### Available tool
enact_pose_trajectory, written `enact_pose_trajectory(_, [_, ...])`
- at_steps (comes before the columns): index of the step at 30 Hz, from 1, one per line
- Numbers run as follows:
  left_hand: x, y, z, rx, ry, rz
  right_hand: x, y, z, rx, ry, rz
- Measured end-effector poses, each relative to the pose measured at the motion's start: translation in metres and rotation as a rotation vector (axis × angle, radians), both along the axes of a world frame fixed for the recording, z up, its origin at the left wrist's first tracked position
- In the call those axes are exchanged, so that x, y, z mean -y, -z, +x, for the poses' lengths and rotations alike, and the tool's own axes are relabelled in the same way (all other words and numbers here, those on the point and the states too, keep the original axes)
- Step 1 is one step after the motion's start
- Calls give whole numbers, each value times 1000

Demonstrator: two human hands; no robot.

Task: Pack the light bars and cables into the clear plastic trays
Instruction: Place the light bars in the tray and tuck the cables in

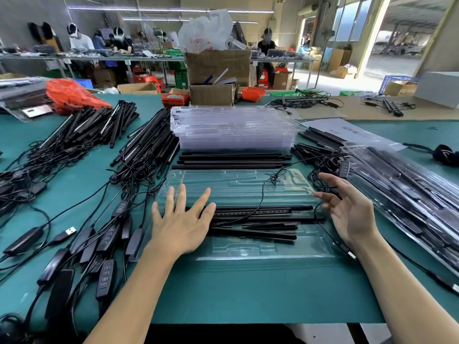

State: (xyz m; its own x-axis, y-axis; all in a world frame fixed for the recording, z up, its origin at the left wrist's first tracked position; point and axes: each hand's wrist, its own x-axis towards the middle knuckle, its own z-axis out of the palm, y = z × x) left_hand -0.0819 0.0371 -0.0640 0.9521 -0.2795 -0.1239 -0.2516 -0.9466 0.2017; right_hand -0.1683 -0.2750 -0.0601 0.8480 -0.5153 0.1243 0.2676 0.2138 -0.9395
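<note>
An open clear plastic tray (pixel 238 252) lies on the green table in front of me. Several black light bars (pixel 260 214) lie across its middle, with a thin black cable (pixel 263 192) looping over them. My left hand (pixel 182 219) is spread flat, fingers straight, over the tray's left end and the bars' left tips. At the tray's right end my right hand (pixel 347 209) hovers with relaxed fingers, holding nothing. A few loose bars (pixel 231 160) lie just behind the tray.
A stack of clear trays (pixel 233 127) stands behind the loose bars. Piles of bars with cables and controllers (pixel 104 237) cover the left side. Filled trays (pixel 409 194) lean at the right. Cardboard boxes (pixel 216 68) stand at the back, and seated workers are at far tables.
</note>
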Motion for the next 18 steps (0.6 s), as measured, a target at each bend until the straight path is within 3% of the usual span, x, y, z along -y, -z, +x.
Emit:
enact_pose_trajectory(6, [3, -4, 5, -85, -37, 37, -1, 1, 2, -4, -10, -82])
enact_pose_trajectory(12, [2, -23, 19, -249, -30, 32, 1, 2, 3, 7, -16, -7])
enact_pose_trajectory(18, [0, -25, 44, -7, -143, -111, 1, 1, 3, 23, -17, 63])
